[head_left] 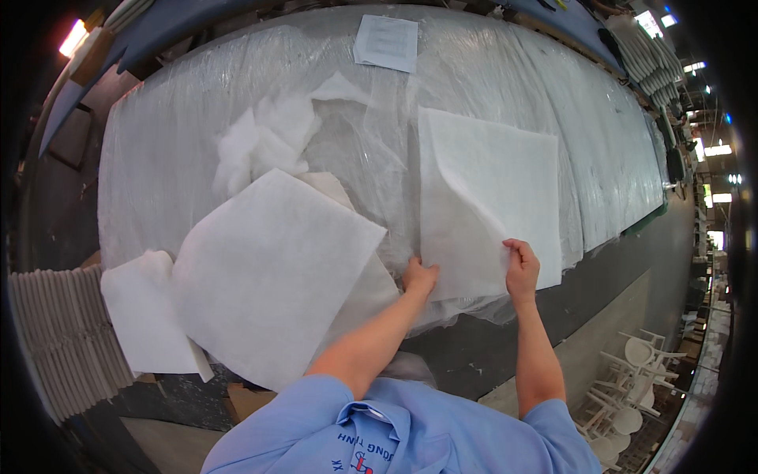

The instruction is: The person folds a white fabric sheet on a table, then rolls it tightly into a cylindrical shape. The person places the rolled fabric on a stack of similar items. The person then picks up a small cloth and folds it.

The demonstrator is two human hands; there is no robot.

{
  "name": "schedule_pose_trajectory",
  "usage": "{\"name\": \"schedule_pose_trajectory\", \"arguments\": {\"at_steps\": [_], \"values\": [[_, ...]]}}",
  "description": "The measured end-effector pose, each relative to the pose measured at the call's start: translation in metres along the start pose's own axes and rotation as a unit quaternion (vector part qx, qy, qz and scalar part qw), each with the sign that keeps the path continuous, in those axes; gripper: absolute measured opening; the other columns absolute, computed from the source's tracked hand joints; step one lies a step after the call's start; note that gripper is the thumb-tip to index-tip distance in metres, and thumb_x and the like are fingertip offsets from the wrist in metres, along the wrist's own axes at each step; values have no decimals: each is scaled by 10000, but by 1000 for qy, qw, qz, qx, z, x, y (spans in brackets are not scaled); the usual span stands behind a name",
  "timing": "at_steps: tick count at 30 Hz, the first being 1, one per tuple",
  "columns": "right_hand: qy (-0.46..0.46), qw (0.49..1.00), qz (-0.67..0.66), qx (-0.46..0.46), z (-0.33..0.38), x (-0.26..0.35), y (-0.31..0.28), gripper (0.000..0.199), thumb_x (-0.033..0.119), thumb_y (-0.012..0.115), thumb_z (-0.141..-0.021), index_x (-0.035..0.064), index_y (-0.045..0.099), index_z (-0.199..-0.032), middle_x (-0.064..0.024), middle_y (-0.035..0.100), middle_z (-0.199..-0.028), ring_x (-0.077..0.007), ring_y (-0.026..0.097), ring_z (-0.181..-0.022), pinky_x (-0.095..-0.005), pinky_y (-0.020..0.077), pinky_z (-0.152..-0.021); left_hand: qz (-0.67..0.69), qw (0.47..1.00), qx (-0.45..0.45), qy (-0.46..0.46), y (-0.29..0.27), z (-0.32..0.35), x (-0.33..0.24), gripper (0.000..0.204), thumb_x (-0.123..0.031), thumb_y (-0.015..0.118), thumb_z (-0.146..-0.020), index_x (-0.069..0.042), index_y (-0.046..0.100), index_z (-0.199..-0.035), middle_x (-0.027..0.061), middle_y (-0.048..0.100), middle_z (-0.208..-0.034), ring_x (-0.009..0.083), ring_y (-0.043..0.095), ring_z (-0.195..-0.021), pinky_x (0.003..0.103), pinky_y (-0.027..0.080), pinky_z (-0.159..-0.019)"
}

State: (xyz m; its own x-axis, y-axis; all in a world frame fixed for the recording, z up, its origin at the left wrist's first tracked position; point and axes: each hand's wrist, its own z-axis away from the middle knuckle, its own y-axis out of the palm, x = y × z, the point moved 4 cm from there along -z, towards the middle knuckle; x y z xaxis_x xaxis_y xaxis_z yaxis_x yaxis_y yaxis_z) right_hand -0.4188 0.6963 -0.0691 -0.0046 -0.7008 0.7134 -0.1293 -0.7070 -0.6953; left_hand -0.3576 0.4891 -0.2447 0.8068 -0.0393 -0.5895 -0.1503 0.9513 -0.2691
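A square stack of thin white padding sheets (505, 158) lies on the plastic-covered table, right of centre. Its top layer is partly lifted, with a curved fold running down toward the near side. My right hand (522, 271) pinches the raised edge of that layer between thumb and fingers. At the stack's near left corner, my left hand (421, 278) is closed on the sheet's edge, its fingertips partly hidden. Left of my left arm, a larger white padding piece (272, 268) lies at an angle over other pieces.
Loose fluffy wadding (272, 134) sits beyond the large piece. A smaller folded white pad (150, 312) overhangs the table's near left, beside a stack of grey-white padded panels (71, 340). A paper sheet (386, 43) lies at the far side. White chairs (632, 387) stand on the right floor.
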Motion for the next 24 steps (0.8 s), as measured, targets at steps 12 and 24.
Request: {"name": "schedule_pose_trajectory", "arguments": {"at_steps": [12,24], "values": [[128,986,-66,81,-18,-12,-15,262,198,699,-972,-16,761,-1109,-64,736,-1008,-124,644,-908,-268,502,-851,49,903,-18,426,21,109,-82,81,-177,757,-829,-128,727,-885,103,635,-947,354,636,-913,481,479,-755],[112,994,-13,-5,-36,-31,-51,159,101,677,-969,46,676,-1119,36,545,-739,-52,456,-665,-240,371,-601,38,984,4,173,17,86,-48,581,-276,804,-853,-56,475,-1278,185,563,-1246,379,587,-1149,469,475,-959]]}}
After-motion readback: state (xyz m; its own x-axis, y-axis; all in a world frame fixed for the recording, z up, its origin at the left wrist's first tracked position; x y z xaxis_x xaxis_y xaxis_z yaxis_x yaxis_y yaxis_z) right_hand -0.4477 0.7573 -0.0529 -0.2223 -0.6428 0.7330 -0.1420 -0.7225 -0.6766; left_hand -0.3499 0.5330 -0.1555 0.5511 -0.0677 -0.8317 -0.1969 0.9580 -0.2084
